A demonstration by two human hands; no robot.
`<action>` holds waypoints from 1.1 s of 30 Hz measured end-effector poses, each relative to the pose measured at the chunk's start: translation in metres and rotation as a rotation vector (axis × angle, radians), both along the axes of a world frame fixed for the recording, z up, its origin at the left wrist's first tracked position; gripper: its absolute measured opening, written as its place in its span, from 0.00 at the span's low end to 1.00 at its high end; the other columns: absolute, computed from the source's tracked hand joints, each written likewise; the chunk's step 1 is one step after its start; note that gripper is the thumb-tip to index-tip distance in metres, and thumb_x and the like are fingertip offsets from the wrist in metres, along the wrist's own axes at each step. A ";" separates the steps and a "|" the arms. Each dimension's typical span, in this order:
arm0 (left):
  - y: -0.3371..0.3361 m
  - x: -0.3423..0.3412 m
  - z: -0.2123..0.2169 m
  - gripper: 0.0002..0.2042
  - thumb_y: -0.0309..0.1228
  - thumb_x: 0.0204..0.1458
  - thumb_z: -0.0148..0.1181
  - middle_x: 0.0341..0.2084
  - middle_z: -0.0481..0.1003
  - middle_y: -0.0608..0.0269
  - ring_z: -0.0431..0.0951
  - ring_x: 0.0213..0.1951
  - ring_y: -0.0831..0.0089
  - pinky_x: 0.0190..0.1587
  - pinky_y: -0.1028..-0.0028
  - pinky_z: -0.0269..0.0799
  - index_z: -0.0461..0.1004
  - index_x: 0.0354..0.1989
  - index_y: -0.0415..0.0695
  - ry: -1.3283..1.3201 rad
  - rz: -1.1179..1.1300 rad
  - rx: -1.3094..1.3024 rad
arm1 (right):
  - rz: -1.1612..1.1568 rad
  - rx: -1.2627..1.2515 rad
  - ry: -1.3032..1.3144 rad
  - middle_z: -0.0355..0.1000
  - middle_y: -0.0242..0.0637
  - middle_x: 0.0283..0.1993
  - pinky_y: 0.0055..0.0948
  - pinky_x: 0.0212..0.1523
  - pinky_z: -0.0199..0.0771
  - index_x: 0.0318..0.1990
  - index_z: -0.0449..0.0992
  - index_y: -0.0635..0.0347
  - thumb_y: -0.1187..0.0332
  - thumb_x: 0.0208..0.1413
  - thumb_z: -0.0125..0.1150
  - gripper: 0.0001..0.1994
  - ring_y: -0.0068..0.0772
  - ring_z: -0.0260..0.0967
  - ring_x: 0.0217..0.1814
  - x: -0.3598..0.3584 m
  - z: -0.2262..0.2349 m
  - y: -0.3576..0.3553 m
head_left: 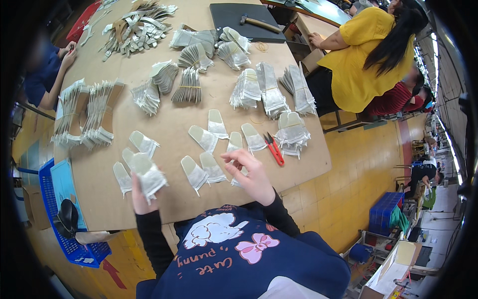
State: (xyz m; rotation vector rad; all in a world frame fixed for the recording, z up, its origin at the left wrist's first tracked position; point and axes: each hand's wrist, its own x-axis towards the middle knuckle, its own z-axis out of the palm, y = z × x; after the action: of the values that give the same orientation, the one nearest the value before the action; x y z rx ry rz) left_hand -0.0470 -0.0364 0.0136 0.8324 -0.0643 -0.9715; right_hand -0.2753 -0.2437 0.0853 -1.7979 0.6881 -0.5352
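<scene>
My left hand (141,195) is closed on a fabric piece (149,177) shaped like a shoe tongue, with a grey-green rounded end and a white frayed end. Whether it is one piece or a thin stack I cannot tell. My right hand (249,173) hovers over the table with loosely bent fingers apart, and nothing shows in them. Close beside it lie a light piece (213,168) and another one (234,142) partly covered by the hand. Similar loose pieces, such as one far piece (216,123) and one left piece (122,178), are spread around both hands.
Red-handled snips (275,150) lie right of my right hand, beside a stack of pieces (292,130). Banded bundles (190,85) cover the far table (199,10). A hammer (260,23) rests on a black board (226,14). Co-workers stand left and right; a blue crate (47,187) is at left.
</scene>
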 end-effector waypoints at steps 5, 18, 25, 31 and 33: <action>-0.052 -0.062 0.015 0.24 0.40 0.62 0.40 0.51 0.70 0.47 0.73 0.52 0.58 0.56 0.63 0.68 0.56 0.61 0.36 0.211 -0.279 -0.028 | 0.023 0.035 -0.018 0.68 0.35 0.40 0.21 0.35 0.66 0.51 0.72 0.62 0.75 0.54 0.58 0.15 0.22 0.65 0.33 0.010 0.007 0.013; -0.072 -0.078 0.004 0.23 0.30 0.63 0.42 0.59 0.62 0.52 0.63 0.61 0.63 0.62 0.63 0.58 0.51 0.64 0.36 0.031 -0.435 -0.046 | 0.082 0.027 0.087 0.69 0.40 0.36 0.25 0.36 0.67 0.49 0.71 0.66 0.71 0.53 0.60 0.16 0.28 0.67 0.35 0.018 -0.022 0.004; -0.088 -0.056 -0.016 0.23 0.29 0.62 0.46 0.59 0.63 0.54 0.64 0.60 0.65 0.62 0.65 0.57 0.52 0.64 0.35 0.049 -0.437 -0.020 | 0.094 0.039 0.157 0.70 0.38 0.37 0.26 0.35 0.68 0.50 0.72 0.64 0.71 0.53 0.60 0.16 0.29 0.69 0.34 0.042 -0.029 -0.023; -0.098 -0.040 -0.028 0.25 0.29 0.59 0.51 0.58 0.63 0.56 0.64 0.59 0.67 0.61 0.65 0.59 0.52 0.64 0.38 0.074 -0.435 0.015 | 0.078 0.074 0.155 0.69 0.38 0.36 0.25 0.35 0.68 0.49 0.72 0.64 0.72 0.53 0.60 0.16 0.28 0.68 0.33 0.064 -0.033 -0.038; -0.099 -0.037 -0.030 0.25 0.28 0.59 0.52 0.57 0.64 0.57 0.65 0.59 0.68 0.61 0.66 0.59 0.53 0.63 0.38 0.080 -0.415 0.042 | 0.080 0.096 0.168 0.68 0.37 0.35 0.25 0.34 0.68 0.49 0.72 0.64 0.73 0.52 0.60 0.15 0.27 0.68 0.32 0.070 -0.035 -0.040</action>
State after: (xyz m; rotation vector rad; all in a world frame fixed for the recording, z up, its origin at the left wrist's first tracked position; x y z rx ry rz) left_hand -0.0841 -0.1357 -0.0164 0.8342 -0.1518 -1.3992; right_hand -0.2055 -0.2833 0.0500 -1.7846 0.7404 -0.2951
